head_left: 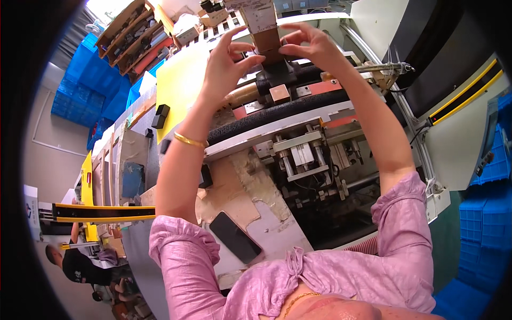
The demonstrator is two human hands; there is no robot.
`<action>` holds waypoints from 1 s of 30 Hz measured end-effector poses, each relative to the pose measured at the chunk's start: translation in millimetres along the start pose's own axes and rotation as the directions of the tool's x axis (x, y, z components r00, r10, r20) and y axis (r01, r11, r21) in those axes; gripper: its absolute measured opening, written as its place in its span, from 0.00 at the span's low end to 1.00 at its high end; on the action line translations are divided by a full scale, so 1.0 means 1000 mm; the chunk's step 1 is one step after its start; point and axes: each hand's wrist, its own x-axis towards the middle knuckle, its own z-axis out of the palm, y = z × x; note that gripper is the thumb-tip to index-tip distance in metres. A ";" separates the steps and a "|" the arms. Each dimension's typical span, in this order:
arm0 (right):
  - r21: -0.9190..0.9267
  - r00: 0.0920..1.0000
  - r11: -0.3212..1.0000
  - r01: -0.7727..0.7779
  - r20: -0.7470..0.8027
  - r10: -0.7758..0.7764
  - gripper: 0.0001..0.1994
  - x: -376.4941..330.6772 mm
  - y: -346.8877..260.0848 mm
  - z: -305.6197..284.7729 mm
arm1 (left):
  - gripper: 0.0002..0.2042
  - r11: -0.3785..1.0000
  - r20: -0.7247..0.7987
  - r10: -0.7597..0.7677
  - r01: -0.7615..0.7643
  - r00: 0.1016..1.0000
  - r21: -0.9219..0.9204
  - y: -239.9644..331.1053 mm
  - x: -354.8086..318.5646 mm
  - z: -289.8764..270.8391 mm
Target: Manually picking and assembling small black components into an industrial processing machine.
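At the far middle, a brown block point(266, 40) sits at the lower end of a machine's upright post point(258, 16). My left hand point(226, 65) is at its left side, fingers bent and thumb reaching toward the block. On the other side my right hand point(313, 47) curls thumb and fingers close together, with a small dark thing by the fingertips. Whatever either hand grips is too small to make out. Below the block lies a dark piece point(276, 74) on the machine. A small copper-coloured block point(280, 94) stands just nearer.
A black roller point(288, 113) crosses the machine ahead of metal clamp parts point(301, 153). Small black boxes point(160, 116) and a yellow sheet point(181, 88) lie left. A phone point(235, 237) rests near me. Yellow-black bars point(104, 212) flank both sides. Another person point(80, 264) is far left.
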 end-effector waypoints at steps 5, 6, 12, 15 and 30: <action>-0.195 0.993 0.974 0.117 0.022 -0.114 0.30 0.012 0.007 -0.004 | 0.36 0.979 -0.013 0.190 -0.188 0.982 0.081 -0.014 0.017 -0.001; -0.124 0.979 0.979 0.164 -0.098 -0.177 0.27 0.006 0.000 -0.002 | 0.37 0.988 -0.075 0.147 -0.150 0.986 -0.033 -0.017 0.011 0.005; 0.232 0.977 0.958 0.168 -0.166 -0.131 0.13 -0.146 -0.129 0.111 | 0.22 0.904 -0.046 0.383 -0.384 0.923 -0.186 0.077 -0.185 -0.038; 0.261 0.859 0.961 -0.089 0.509 -0.059 0.08 -0.258 -0.160 0.184 | 0.07 0.946 0.001 0.311 -0.310 0.950 -0.091 0.095 -0.314 -0.108; 0.227 0.383 0.580 -0.782 0.909 0.161 0.14 -0.294 -0.278 0.425 | 0.28 -0.149 -0.597 -0.802 0.958 0.028 0.245 -0.178 -0.804 -0.267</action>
